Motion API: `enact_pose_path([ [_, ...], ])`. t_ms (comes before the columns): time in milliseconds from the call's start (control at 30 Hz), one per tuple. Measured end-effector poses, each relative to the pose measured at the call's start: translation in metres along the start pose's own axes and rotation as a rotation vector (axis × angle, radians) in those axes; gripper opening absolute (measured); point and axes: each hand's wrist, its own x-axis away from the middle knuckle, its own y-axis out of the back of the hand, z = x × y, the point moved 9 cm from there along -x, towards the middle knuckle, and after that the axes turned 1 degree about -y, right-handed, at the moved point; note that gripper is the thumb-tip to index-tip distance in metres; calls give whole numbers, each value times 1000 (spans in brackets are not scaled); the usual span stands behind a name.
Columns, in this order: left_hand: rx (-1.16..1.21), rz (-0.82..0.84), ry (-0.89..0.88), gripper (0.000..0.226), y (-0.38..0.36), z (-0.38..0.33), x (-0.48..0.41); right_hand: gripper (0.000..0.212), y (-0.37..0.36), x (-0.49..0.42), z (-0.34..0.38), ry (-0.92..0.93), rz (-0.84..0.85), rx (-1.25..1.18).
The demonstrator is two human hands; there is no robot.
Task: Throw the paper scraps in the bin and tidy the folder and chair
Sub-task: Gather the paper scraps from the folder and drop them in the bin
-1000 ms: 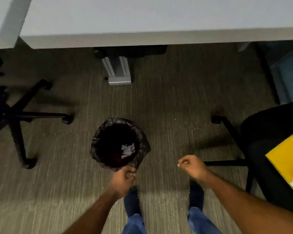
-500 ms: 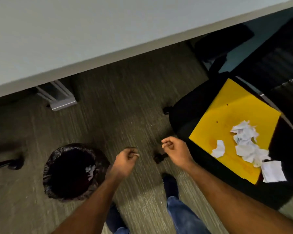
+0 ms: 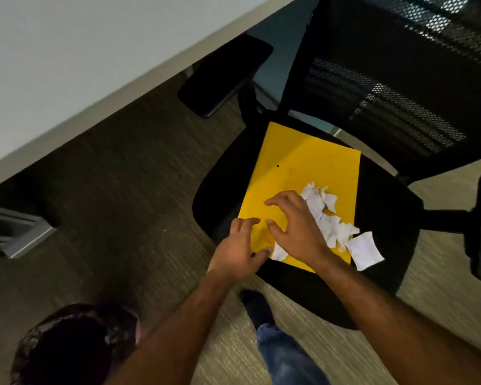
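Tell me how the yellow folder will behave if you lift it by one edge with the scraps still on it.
The yellow folder looks thin and flat, so it would probably sag. The paper scraps lie loose on it and would likely slide off onto the chair seat. It seems light; either the left hand or the right hand could likely lift it alone.

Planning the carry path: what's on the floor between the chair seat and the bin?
In the head view, only bare carpet and the person's left forearm above it lie between the chair seat and the bin.
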Motion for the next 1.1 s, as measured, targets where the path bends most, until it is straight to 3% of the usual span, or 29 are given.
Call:
enact_pose_path([
  [100,-216,43,-20,87,-19,-25,-16,49,34,-10,-38,-84,-66,59],
  [233,-284,67,-4,94,-40,-36,-26,70,58,-22,-86,-215,-63,105],
  [433,-199,18,27,58,-45,-25,-34,85,34,-23,-117,-385,69,9],
  [633,-190,-119,17,59,-4,-11,-53,75,-14,-41,-74,-253,171,6],
  [833,-119,-100,13,73,19,-1,-67,78,-6,-61,-46,-53,211,-65],
  [967,-157,-59,-6,78,20,-4,-70,76,20,-70,-69,-120,159,-91],
  [1100,-207,-27,-12,87,20,-9,-79,91,18,-72,-94,-222,316,-7],
])
